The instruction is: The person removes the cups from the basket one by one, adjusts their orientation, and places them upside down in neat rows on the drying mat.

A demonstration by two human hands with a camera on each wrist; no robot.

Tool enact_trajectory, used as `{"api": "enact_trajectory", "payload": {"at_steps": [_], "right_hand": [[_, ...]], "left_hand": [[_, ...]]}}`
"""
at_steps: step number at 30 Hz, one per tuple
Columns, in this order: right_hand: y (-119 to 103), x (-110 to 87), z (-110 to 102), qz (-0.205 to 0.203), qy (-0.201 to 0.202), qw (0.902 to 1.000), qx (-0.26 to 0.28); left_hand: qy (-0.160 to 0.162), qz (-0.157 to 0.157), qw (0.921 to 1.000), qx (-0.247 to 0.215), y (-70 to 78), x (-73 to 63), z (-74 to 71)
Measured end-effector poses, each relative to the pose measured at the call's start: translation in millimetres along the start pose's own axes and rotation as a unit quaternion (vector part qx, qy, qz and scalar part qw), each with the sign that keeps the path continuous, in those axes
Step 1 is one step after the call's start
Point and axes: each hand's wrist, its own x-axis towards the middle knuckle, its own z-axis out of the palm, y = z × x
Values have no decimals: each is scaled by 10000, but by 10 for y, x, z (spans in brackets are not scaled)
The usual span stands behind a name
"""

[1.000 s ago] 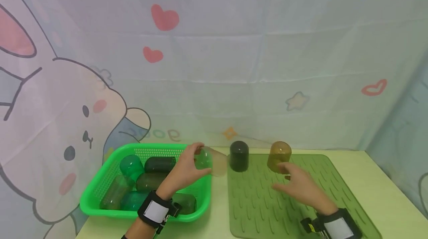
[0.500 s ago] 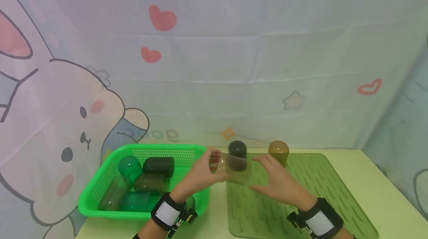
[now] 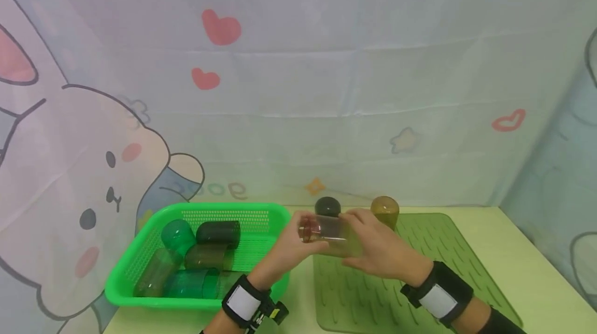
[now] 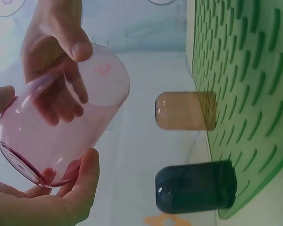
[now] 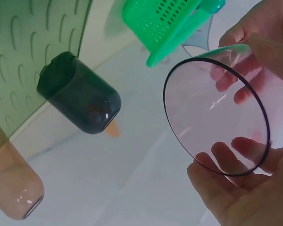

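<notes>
A clear pinkish cup (image 3: 332,229) lies sideways in the air between my two hands, over the left edge of the mat. My left hand (image 3: 290,245) grips its base end, thumb on one side and fingers on the other. At the mouth end, my right hand (image 3: 384,251) holds the cup by the rim. The round mouth of the cup (image 5: 198,106) faces the right wrist camera. Behind the hands, a dark cup (image 3: 327,206) and an amber cup (image 3: 385,209) stand upside down on the green mat (image 3: 436,243), partly hidden in the head view.
On the left stands a bright green basket (image 3: 154,302) holding several cups, including a teal cup (image 3: 188,283) and a black cup (image 3: 218,233), lying on their sides. A printed cloth (image 3: 354,90) hangs behind the table. Pale tabletop (image 3: 531,272) shows right of the mat.
My left hand has carried the pinkish cup rightward from the basket's edge to over the mat. My right hand has moved left from near the amber cup and taken hold of the rim end.
</notes>
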Motion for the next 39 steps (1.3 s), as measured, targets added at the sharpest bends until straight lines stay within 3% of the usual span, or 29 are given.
{"api": "enact_trajectory", "payload": {"at_steps": [10, 21, 30, 36, 39], "right_hand": [[9, 47, 23, -662, 342, 9941, -791], [37, 75, 61, -1268, 639, 9751, -1702], [59, 28, 135, -878, 382, 9804, -1721], [97, 5, 181, -728, 350, 9841, -1581], [159, -18, 195, -662, 434, 9872, -1385]], "left_hand": [[41, -257, 9943, -1032, -67, 21, 84], [267, -348, 9941, -992, -127, 63, 162], [113, -176, 9992, -333, -174, 85, 233], [191, -278, 9985, -433, -227, 104, 270], [54, -367, 9991, -207, -213, 112, 236]]}}
